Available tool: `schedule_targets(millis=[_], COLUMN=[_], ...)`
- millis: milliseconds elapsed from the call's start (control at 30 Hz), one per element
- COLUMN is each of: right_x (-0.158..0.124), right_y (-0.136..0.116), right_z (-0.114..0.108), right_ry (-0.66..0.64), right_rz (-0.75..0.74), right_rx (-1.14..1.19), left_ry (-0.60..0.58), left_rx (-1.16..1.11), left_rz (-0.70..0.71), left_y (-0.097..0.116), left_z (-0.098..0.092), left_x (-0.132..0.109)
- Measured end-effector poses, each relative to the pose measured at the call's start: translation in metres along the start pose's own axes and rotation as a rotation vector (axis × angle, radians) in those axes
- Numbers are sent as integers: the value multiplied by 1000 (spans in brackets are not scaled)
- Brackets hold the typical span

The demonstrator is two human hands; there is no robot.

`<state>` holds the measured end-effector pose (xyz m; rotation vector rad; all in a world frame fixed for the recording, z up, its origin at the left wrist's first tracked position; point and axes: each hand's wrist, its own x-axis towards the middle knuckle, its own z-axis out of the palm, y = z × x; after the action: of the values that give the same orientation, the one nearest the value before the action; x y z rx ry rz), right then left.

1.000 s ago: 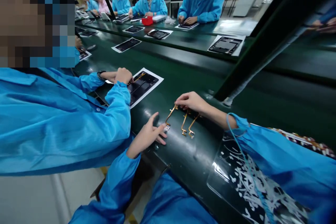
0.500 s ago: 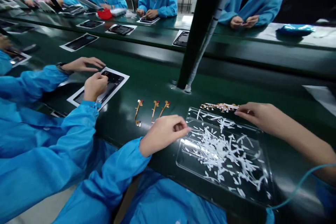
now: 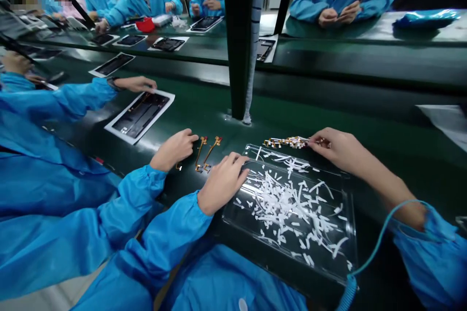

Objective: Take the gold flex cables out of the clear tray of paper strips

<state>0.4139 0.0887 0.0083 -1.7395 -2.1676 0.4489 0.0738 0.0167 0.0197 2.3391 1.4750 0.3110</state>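
Observation:
A pile of small orange flex cables with white strips lies behind the clear plastic tray. My right hand is at the pile's right end, thumb and fingertips pinched on a flex cable there. Over the tray's left edge rests my left hand, fingers loosely bent, thumb apart, no object visible in it. Scattered white strips cover the tray. Two single flex cables lie left of my left hand. A co-worker's hand reaches over another one, mostly hidden.
A dark post rises from the green bench beyond the cables. To the left, a co-worker's other hand touches a device housing on a white sheet. A blue coiled cord runs to my right sleeve. Other people sit across the bench.
The view has shifted. The co-worker's near hand has moved from the housing to the leftmost flex cable. My left hand's fingers have loosened; my right hand remains at the pile.

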Motion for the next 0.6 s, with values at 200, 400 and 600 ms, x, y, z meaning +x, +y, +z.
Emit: schedule_targets(millis=[200,400,600], right_x=[-10,-33,-79], right_y=[-3,-30,-87], right_z=[-18,-26,-31], right_ry=[-1,78,175], right_rz=[91,182,244], right_rx=[100,164,386], left_ry=[66,180,338], left_rx=[-139,-485,-818], left_rz=[19,49,98], left_y=[4,37,71], left_z=[1,4,13], left_x=[10,20,24])
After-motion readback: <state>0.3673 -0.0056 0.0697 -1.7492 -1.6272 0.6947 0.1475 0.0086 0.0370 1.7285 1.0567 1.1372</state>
